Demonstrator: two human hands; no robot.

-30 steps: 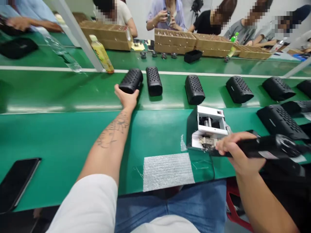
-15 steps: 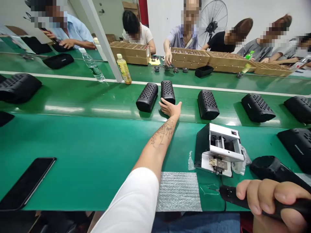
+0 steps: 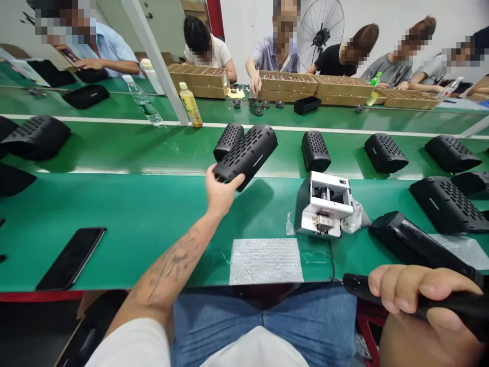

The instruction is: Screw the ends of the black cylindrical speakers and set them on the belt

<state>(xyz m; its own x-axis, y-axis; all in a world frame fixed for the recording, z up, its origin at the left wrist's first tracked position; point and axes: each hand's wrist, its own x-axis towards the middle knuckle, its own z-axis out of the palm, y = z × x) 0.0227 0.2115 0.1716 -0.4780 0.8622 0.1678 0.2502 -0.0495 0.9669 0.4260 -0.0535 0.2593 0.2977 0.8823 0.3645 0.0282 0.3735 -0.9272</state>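
Note:
My left hand (image 3: 221,192) is closed on one end of a black speaker housing (image 3: 250,153) with a slotted grille, holding it tilted above the green bench. Just behind it, another speaker housing (image 3: 228,140) stands on the belt, partly covered from view. At the lower right, my right hand (image 3: 424,293) wraps round a black electric screwdriver (image 3: 359,288) that points left; its bit does not show clearly. A silvery foam sheet (image 3: 266,261) lies at the bench's front edge, between my two arms.
A white and black screw feeder (image 3: 326,206) stands right of the foam sheet. More housings sit along the belt and at right, including one (image 3: 446,204) on the bench. A phone (image 3: 72,259) lies at left. Bottles (image 3: 191,105) stand beyond, with several co-workers across the line.
My left hand has taken hold of the right one of two housings, lifted it off the belt and brought it nearer and leftward. The right hand still grips the screwdriver. The view has shifted.

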